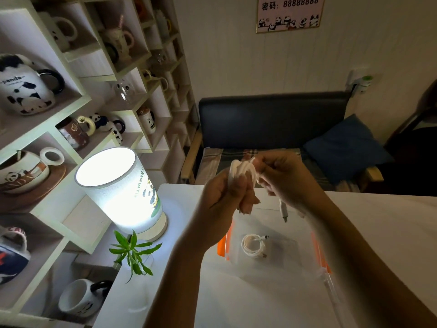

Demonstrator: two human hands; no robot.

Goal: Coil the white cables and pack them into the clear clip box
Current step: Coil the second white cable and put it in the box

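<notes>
White cable (pixel 243 170) in left hand (pixel 227 197)

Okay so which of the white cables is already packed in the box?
The small coiled cable lying flat on the floor of the clear clip box. The other cable is held above the box, looped in the left hand and guided by the right hand.

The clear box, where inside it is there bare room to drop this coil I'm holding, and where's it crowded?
Inside the clear box, one coiled cable lies left of centre. The floor to its right, toward the right orange clip, looks bare. On the table, the left corner is crowded by the lamp and small plant; right of the box is free.
</notes>
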